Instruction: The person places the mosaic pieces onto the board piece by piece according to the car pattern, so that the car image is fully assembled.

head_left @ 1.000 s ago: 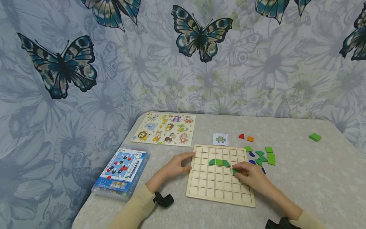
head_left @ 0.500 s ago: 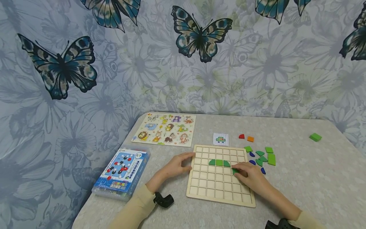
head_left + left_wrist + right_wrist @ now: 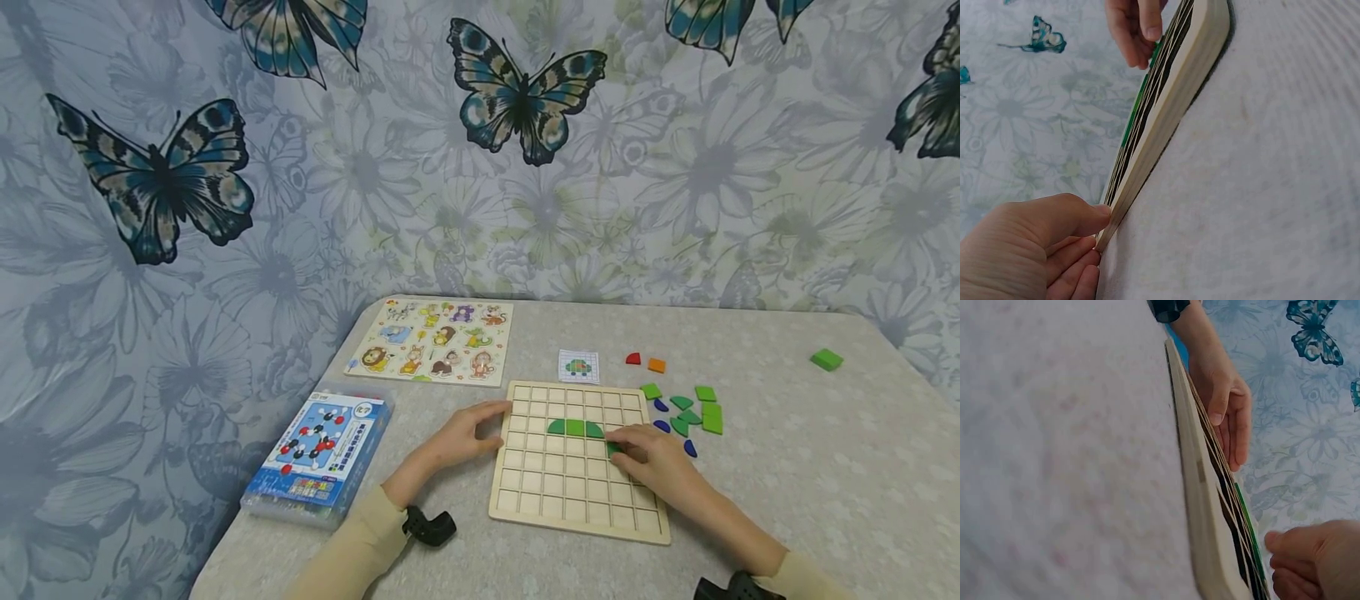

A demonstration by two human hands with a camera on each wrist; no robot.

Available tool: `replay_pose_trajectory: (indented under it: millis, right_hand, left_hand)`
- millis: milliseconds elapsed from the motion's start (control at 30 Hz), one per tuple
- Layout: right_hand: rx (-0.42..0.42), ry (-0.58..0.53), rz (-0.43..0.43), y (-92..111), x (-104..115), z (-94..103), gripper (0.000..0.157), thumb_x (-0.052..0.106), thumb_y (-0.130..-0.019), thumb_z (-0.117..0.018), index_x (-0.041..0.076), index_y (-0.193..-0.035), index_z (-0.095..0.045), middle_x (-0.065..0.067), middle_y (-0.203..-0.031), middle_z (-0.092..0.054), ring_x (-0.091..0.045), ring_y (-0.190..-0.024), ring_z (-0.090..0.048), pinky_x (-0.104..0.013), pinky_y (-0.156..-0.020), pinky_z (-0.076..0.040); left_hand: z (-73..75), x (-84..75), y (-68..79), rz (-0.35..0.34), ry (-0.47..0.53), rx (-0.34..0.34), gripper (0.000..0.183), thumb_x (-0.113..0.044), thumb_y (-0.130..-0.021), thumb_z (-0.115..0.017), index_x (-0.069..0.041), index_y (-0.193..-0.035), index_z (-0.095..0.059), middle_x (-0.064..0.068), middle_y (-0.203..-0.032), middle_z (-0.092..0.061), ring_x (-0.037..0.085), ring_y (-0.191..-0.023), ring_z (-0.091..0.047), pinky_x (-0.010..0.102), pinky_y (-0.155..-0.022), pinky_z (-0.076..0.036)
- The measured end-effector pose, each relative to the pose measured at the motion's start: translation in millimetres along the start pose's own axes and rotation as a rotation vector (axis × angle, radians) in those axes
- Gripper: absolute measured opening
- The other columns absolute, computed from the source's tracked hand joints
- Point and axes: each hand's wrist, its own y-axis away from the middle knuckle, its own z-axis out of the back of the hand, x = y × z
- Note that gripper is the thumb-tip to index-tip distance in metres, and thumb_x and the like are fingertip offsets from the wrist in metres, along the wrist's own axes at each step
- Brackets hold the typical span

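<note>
A wooden grid board [image 3: 551,504] lies on the table. Three green pieces [image 3: 575,427] form a row in its cells, a square between two curved ones. My left hand [image 3: 461,433] touches the board's left edge; in the left wrist view its thumb [image 3: 1079,215] rests on the rim with the other fingers beside it. Over the board's right side, my right hand [image 3: 652,457] pinches a dark green piece [image 3: 613,448] at the row's lower right. Fingers hide most of that piece, so its shape cannot be told.
Loose green pieces [image 3: 712,417] and blue pieces [image 3: 690,448] lie right of the board. Behind it are a small pattern card [image 3: 578,366], a red piece [image 3: 633,358] and an orange piece [image 3: 657,365]. An animal puzzle [image 3: 431,342] and a boxed set [image 3: 318,454] stand left.
My right hand has shifted slightly left with the dark green piece, uncovering more of one blue piece. My left hand stays at the board's edge.
</note>
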Motion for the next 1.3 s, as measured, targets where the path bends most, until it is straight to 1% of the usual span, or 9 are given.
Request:
replay_pose_trajectory:
  millis: [133, 267, 433, 567, 733, 867, 1067, 1200, 1300]
  right_hand:
    - [0.001, -0.06, -0.047, -3.9, 4.0, 10.4, 0.033, 0.009, -0.079, -0.077, 0.005, -0.111, -0.07, -0.004, -0.104, -0.067, -0.019, -0.09, -0.064, -0.038, -0.072, -0.054]
    - [-0.016, -0.056, -0.054, -15.2, 4.1, 25.9, 0.034, 0.01, -0.081, -0.075, 0.003, -0.113, -0.068, -0.008, -0.106, -0.067, -0.025, -0.091, -0.065, -0.042, -0.073, -0.055]
    - [-0.068, -0.069, -0.018, -45.6, -12.0, 48.4, 0.035, 0.007, -0.082, -0.073, -0.001, -0.115, -0.066, -0.016, -0.108, -0.066, -0.033, -0.091, -0.065, -0.046, -0.074, -0.055]
    - [-0.056, -0.088, -0.057, -69.3, -34.8, 59.3, 0.034, 0.009, -0.086, -0.07, -0.002, -0.117, -0.064, -0.02, -0.111, -0.064, -0.036, -0.095, -0.064, -0.047, -0.075, -0.054]
    - [0.013, -0.107, -0.19, -90.0, -65.2, 60.3, 0.038, 0.014, -0.09, -0.066, -0.004, -0.122, -0.06, -0.023, -0.117, -0.061, -0.038, -0.101, -0.06, -0.047, -0.079, -0.053]
    - [0.073, -0.122, -0.26, -102.1, -81.5, 57.1, 0.04, 0.015, -0.092, -0.064, -0.005, -0.126, -0.057, -0.024, -0.121, -0.059, -0.038, -0.106, -0.058, -0.047, -0.081, -0.052]
    - [0.117, -0.099, -0.331, -115.1, -96.7, 48.8, 0.041, 0.016, -0.093, -0.062, -0.006, -0.127, -0.056, -0.025, -0.122, -0.057, -0.039, -0.108, -0.055, -0.048, -0.083, -0.051]
    - [0.14, -0.086, -0.386, -119.1, -103.4, 44.8, 0.041, 0.015, -0.093, -0.061, -0.006, -0.128, -0.054, -0.026, -0.123, -0.056, -0.039, -0.11, -0.054, -0.048, -0.085, -0.05]
    - [0.15, -0.074, -0.406, -120.8, -107.7, 41.4, 0.041, 0.015, -0.093, -0.061, -0.007, -0.127, -0.055, -0.027, -0.122, -0.056, -0.039, -0.109, -0.054, -0.048, -0.086, -0.05]
  left_hand:
    - [0.1, -1.3, -0.1, -0.009, 0.0, -0.005, 0.058, -0.016, -0.091, -0.065, -0.005, -0.142, -0.042, 0.01, -0.144, -0.041, 0.026, -0.134, -0.034, 0.043, -0.108, -0.03]
    - [0.1, -2.3, 0.0, -0.004, -0.006, -0.005, 0.058, -0.016, -0.09, -0.065, -0.006, -0.142, -0.042, 0.009, -0.144, -0.042, 0.025, -0.134, -0.034, 0.043, -0.108, -0.03]
    - [0.8, 0.0, 0.4, 0.011, -0.003, -0.005, 0.058, -0.014, -0.09, -0.066, -0.007, -0.143, -0.043, 0.007, -0.145, -0.041, 0.021, -0.134, -0.033, 0.04, -0.108, -0.03]
    - [0.9, 1.9, 0.4, 0.001, -0.001, -0.002, 0.058, -0.014, -0.09, -0.065, -0.006, -0.143, -0.042, 0.008, -0.145, -0.041, 0.023, -0.134, -0.033, 0.04, -0.108, -0.03]
    - [-0.2, 2.7, -0.3, 0.007, -0.01, 0.007, 0.059, -0.015, -0.09, -0.065, -0.008, -0.143, -0.042, 0.006, -0.145, -0.04, 0.021, -0.135, -0.033, 0.035, -0.109, -0.03]
    - [-0.6, 2.1, -0.2, 0.013, -0.011, 0.003, 0.058, -0.015, -0.09, -0.065, -0.008, -0.143, -0.042, 0.005, -0.145, -0.041, 0.02, -0.135, -0.033, 0.035, -0.109, -0.029]
    - [0.0, 0.4, 0.3, 0.007, -0.017, -0.004, 0.058, -0.014, -0.09, -0.066, -0.007, -0.142, -0.043, 0.006, -0.144, -0.042, 0.021, -0.134, -0.034, 0.037, -0.109, -0.029]
    - [0.3, -0.8, 0.7, 0.004, -0.011, -0.001, 0.058, -0.015, -0.09, -0.065, -0.006, -0.142, -0.043, 0.007, -0.144, -0.042, 0.022, -0.134, -0.034, 0.035, -0.109, -0.029]
    - [-0.1, -0.5, 0.8, 0.011, -0.008, -0.004, 0.058, -0.014, -0.09, -0.065, -0.007, -0.142, -0.043, 0.006, -0.144, -0.042, 0.021, -0.134, -0.034, 0.035, -0.109, -0.029]
